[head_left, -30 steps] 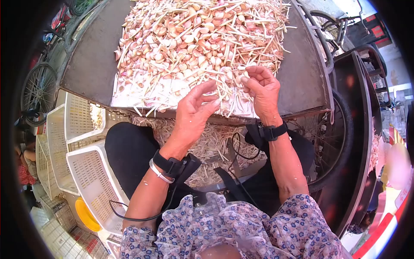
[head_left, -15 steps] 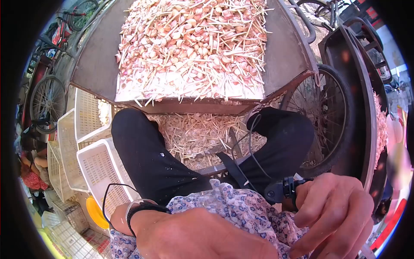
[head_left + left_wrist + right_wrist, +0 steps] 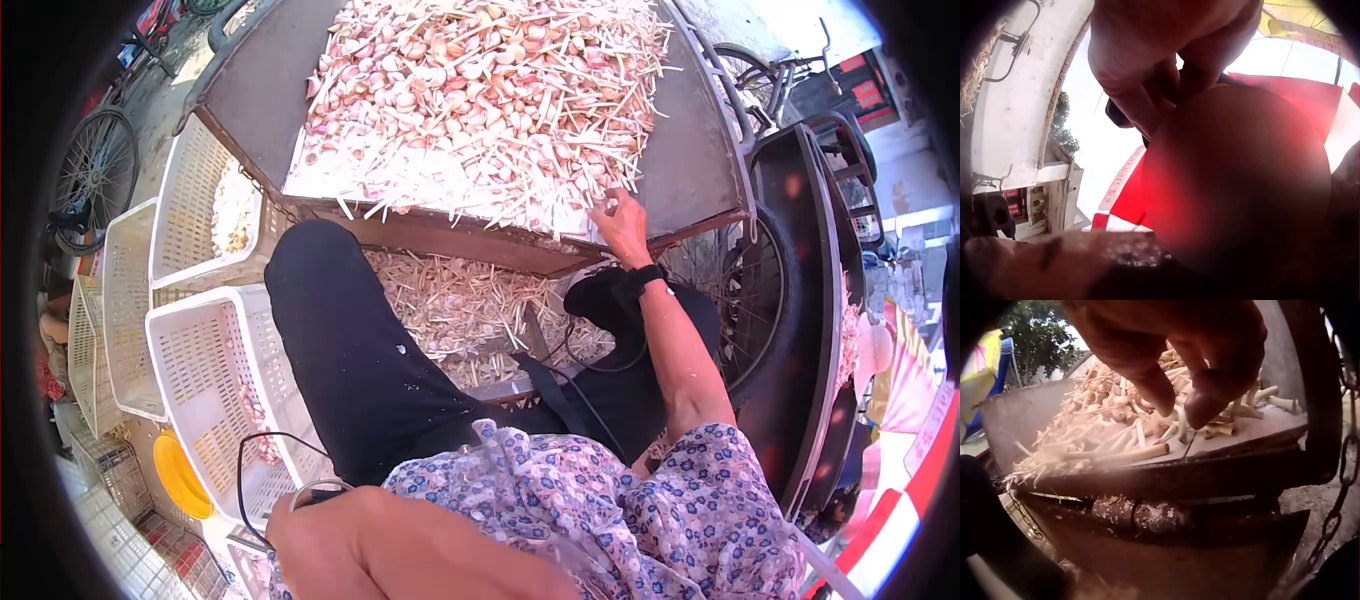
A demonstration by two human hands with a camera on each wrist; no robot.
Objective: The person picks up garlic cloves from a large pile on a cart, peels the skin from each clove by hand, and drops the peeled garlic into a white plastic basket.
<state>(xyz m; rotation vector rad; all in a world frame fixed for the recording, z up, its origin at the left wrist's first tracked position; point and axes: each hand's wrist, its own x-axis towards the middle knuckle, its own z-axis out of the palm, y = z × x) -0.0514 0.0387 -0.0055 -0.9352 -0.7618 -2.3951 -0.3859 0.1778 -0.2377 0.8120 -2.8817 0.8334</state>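
Observation:
A heap of garlic cloves (image 3: pixel 440 70) mixed with cut stems lies on a tray-like cart bed. My right hand (image 3: pixel 625 228) is at the heap's near right edge. In the right wrist view, the thumb and a finger of that right hand (image 3: pixel 1179 375) point down with a gap between their tips, right at a short garlic stem (image 3: pixel 1181 422). Large and close at the bottom of the head view, my left hand (image 3: pixel 430 550) is raised near the head. In the left wrist view, its fingers bend beside a dark rounded shape; I cannot tell whether they grip anything.
Cream plastic crates (image 3: pixel 215 370) stand at the left, some with garlic inside. A yellow basin (image 3: pixel 180 475) is near them. Stem scraps (image 3: pixel 460 305) cover the floor under the cart. A wheel (image 3: pixel 760 300) and dark cart side are at the right. A chain (image 3: pixel 1335 506) hangs by the bed.
Both hands were at the garlic heap, then both rose close to the head. Now the right hand is back at the heap's edge, while the left stays raised. The view has shifted.

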